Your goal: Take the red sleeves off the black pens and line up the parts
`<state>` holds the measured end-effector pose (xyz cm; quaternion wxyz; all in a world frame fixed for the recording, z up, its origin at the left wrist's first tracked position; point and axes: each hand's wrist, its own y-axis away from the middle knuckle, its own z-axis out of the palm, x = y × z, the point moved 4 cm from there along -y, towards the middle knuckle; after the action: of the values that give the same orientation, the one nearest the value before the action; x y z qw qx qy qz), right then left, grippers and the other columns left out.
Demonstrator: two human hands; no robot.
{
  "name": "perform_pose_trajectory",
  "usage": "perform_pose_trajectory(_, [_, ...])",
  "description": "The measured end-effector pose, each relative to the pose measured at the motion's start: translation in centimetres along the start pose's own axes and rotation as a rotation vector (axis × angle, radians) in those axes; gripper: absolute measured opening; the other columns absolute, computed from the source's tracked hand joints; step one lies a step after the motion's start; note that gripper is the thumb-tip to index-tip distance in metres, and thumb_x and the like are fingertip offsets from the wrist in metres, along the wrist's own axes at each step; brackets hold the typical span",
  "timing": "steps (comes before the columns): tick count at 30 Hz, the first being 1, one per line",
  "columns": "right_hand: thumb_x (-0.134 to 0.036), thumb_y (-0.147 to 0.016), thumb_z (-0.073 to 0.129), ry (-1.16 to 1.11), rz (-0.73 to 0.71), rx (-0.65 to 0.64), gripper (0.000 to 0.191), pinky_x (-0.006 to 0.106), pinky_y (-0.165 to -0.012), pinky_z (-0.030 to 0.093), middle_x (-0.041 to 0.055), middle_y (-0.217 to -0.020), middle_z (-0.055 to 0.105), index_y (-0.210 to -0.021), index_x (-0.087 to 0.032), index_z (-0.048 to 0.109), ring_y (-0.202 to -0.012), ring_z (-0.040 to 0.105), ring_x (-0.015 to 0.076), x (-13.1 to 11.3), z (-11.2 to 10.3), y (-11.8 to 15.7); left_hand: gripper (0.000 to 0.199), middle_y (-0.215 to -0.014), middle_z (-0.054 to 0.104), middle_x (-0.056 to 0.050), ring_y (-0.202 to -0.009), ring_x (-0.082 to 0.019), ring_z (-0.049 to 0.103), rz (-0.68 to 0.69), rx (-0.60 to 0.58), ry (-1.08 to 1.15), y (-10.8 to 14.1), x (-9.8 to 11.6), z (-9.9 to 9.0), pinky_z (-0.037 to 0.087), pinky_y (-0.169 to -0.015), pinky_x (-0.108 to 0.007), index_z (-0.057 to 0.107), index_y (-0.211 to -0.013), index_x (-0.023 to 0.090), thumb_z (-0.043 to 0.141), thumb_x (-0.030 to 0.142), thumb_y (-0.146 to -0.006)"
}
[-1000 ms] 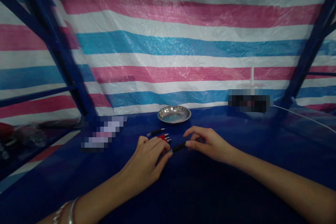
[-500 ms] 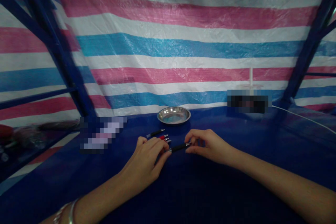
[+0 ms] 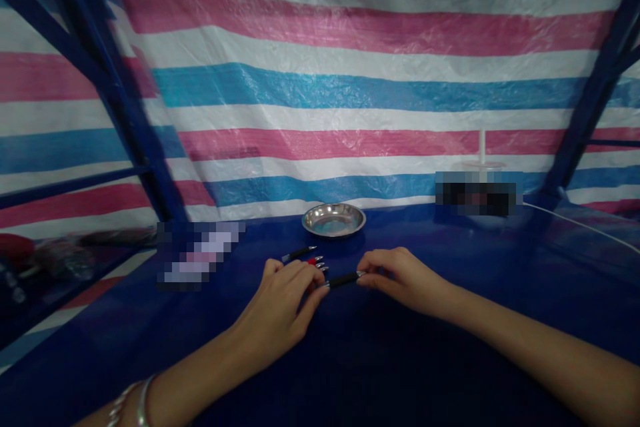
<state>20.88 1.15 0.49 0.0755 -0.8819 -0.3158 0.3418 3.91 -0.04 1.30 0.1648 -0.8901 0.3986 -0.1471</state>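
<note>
A black pen (image 3: 343, 279) with silver ends spans the gap between my two hands, just above the blue table. My left hand (image 3: 290, 293) pinches its left end between thumb and fingers. At the silver tip on the right, the thumb and fingertips of my right hand (image 3: 400, 273) close together. Beyond my left knuckles lie a red pen (image 3: 313, 261) and another dark pen (image 3: 303, 253), tips pointing right. More silver pen tips show beside the red one, their bodies hidden behind my left hand.
A round steel dish (image 3: 334, 221) stands at the back of the blue table (image 3: 380, 360). Blurred-out items lie at the left and back right, with a white cable (image 3: 585, 221) running off right. Blue metal posts and a striped sheet (image 3: 350, 93) bound the far side.
My right thumb and fingertips have closed on the pen's tip, where they were looser before. The left hand keeps its pinch. The whole view has shifted slightly.
</note>
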Motion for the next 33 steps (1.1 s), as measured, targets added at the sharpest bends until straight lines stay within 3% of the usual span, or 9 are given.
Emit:
perform_pose_trajectory(3, [-0.035,-0.082,0.042,-0.002,-0.007,-0.015,0.027,0.021,-0.056,0.036,0.0024,-0.067,0.059,-0.071,-0.016,0.058,-0.061,0.052,0.0101,0.01,0.03,-0.02,0.008,-0.075,0.055,0.001,-0.069,-0.016,0.05,0.002,0.005,0.0,-0.03,0.0,-0.02,0.026,-0.065,-0.033,0.047,-0.081,0.018,0.04,0.02,-0.085])
perform_pose_trajectory(7, [-0.036,-0.077,0.05,-0.044,0.044,-0.023,0.023,0.02,-0.051,0.034,-0.0005,-0.064,0.058,-0.089,-0.017,0.056,-0.055,0.05,0.0088,0.32,0.11,0.04,0.008,-0.076,0.056,0.001,-0.07,-0.016,0.05,0.006,0.018,0.004,0.02,-0.09,0.01,0.026,-0.065,-0.033,0.047,-0.081,0.018,0.04,0.02,-0.085])
perform_pose_trajectory(10, [-0.034,-0.079,0.047,0.017,0.008,-0.008,0.02,0.02,-0.054,0.034,0.0001,-0.064,0.058,-0.08,-0.016,0.057,-0.057,0.049,0.0087,0.3,0.05,0.06,0.008,-0.076,0.055,0.001,-0.07,-0.016,0.05,0.005,0.019,0.004,0.05,-0.1,0.02,0.025,-0.065,-0.033,0.047,-0.082,0.018,0.04,0.02,-0.085])
perform_pose_trajectory(13, [-0.036,-0.082,0.041,0.078,-0.028,-0.015,0.029,0.021,-0.056,0.034,0.0014,-0.063,0.056,-0.069,-0.015,0.058,-0.059,0.049,0.0093,0.23,0.07,0.07,0.007,-0.077,0.055,0.001,-0.071,-0.016,0.05,0.003,0.014,0.004,-0.04,-0.06,0.01,0.026,-0.066,-0.033,0.047,-0.082,0.018,0.041,0.02,-0.085])
perform_pose_trajectory(18, [-0.038,-0.079,0.047,0.021,-0.003,-0.021,0.024,0.02,-0.053,0.034,0.0003,-0.064,0.057,-0.082,-0.016,0.058,-0.056,0.049,0.0089,0.22,0.06,0.08,0.008,-0.077,0.056,0.001,-0.068,-0.016,0.05,0.003,0.019,0.009,-0.07,-0.07,-0.04,0.026,-0.065,-0.033,0.047,-0.082,0.018,0.04,0.02,-0.085])
perform_pose_trajectory(24, [-0.035,-0.084,0.038,0.079,-0.057,-0.038,0.031,0.022,-0.06,0.036,0.0021,-0.065,0.057,-0.068,-0.015,0.057,-0.062,0.051,0.0104,-0.09,0.08,0.13,0.008,-0.078,0.056,0.0,-0.071,-0.016,0.05,0.007,0.003,0.011,0.1,-0.03,0.02,0.026,-0.065,-0.032,0.047,-0.082,0.018,0.04,0.019,-0.086])
perform_pose_trajectory(29, [-0.038,-0.081,0.044,0.012,0.013,-0.065,0.026,0.021,-0.056,0.036,0.0015,-0.067,0.058,-0.078,-0.016,0.057,-0.059,0.05,0.01,0.24,0.44,0.24,0.007,-0.078,0.055,0.001,-0.073,-0.017,0.05,0.005,0.002,0.001,0.22,-0.01,0.05,0.025,-0.066,-0.032,0.047,-0.082,0.018,0.041,0.02,-0.086])
perform_pose_trajectory(33, [-0.033,-0.081,0.044,0.034,-0.026,-0.059,0.021,0.022,-0.058,0.036,0.0015,-0.069,0.058,-0.077,-0.016,0.056,-0.062,0.051,0.0104,0.07,0.44,0.19,0.007,-0.079,0.055,0.001,-0.074,-0.017,0.051,-0.002,0.011,0.006,0.26,0.0,-0.12,0.025,-0.067,-0.032,0.047,-0.082,0.018,0.041,0.018,-0.086])
